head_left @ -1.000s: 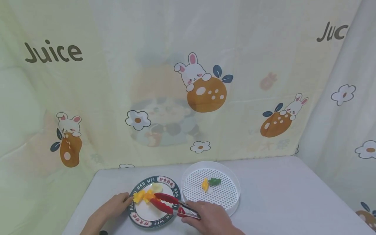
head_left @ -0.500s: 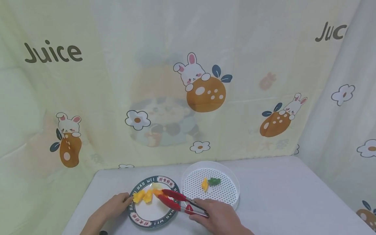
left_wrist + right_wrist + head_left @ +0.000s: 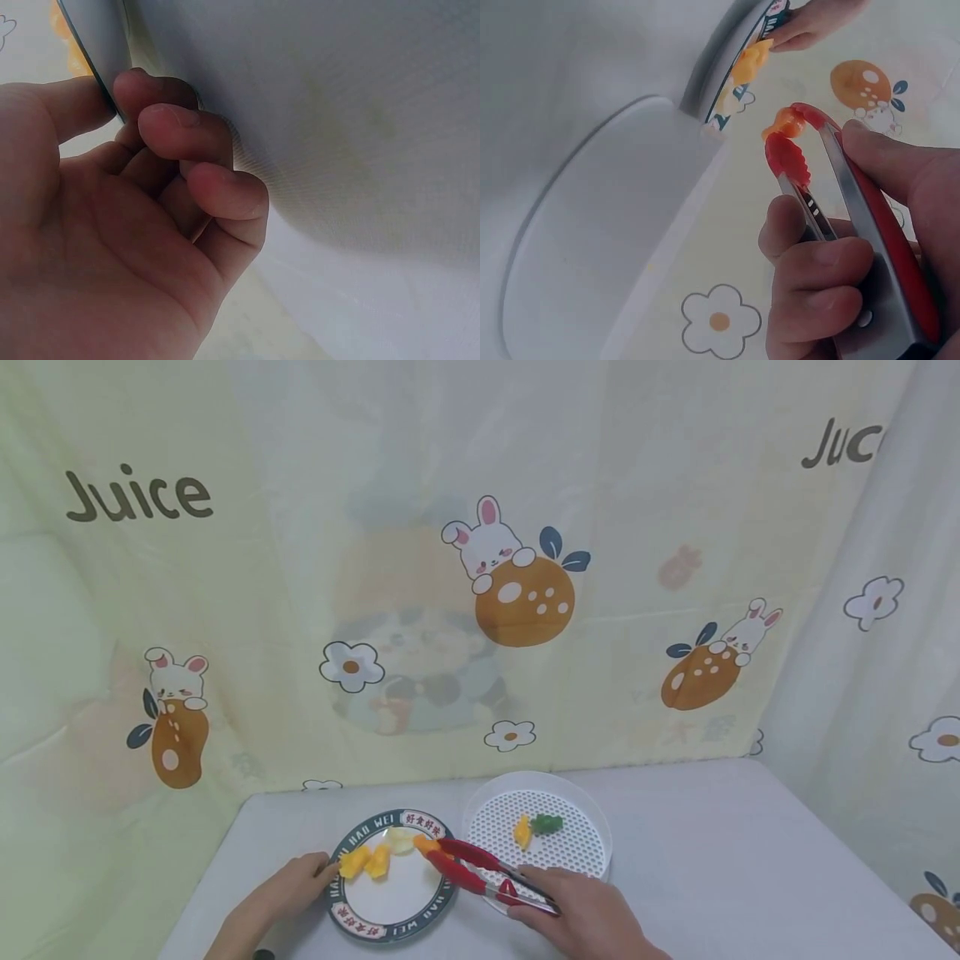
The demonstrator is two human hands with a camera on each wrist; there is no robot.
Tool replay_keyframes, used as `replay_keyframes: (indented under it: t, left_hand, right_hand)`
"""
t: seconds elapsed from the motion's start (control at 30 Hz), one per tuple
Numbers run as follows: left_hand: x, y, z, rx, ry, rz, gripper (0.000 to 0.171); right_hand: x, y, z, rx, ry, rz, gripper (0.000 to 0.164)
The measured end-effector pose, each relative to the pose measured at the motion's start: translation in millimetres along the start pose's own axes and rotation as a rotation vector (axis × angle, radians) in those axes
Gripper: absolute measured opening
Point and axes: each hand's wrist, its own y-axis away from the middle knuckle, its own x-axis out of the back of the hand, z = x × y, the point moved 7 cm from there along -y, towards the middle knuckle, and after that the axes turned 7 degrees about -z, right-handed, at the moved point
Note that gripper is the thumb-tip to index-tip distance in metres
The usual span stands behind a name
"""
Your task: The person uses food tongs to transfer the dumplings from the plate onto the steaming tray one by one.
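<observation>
My left hand [image 3: 303, 878] pinches the near-left rim of a dark-bordered plate [image 3: 405, 932] between thumb and fingers. Two yellow pieces [image 3: 378, 862] and a pale slice [image 3: 401, 840] lie on that plate. Red-tipped metal tongs [image 3: 465, 877] are in my right hand [image 3: 577, 906], fingers curled round both arms. Between the tong tips, an orange piece [image 3: 789, 120] is squeezed; in the head view it hangs over the plate's right side, partly hidden by the red tips. What kind of food the pieces depict cannot be told.
Right of the plate stands a round white perforated tray [image 3: 495, 814] with a raised wall. It bears a yellow-orange piece [image 3: 522, 833] and a green piece [image 3: 549, 824]. A printed curtain [image 3: 420, 568] hangs behind the white table [image 3: 697, 852].
The right hand and tongs have moved right, carrying the orange piece away from the yellow pieces toward the plate's right rim. The left hand and plate stay in place.
</observation>
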Motion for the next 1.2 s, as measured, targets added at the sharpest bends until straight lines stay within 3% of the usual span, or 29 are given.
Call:
replay_keyframes:
  t: [0.73, 1.2]
  left_hand:
    - [0.4, 2.4, 1.8, 0.008, 0.002, -0.005, 0.027]
    - [0.3, 2.0, 2.7, 0.012, -0.005, -0.011, 0.029]
  right_hand:
    - [16, 12, 32, -0.150, 0.054, 0.016, 0.069]
    - [30, 10, 45, -0.160, 0.108, 0.008, 0.063]
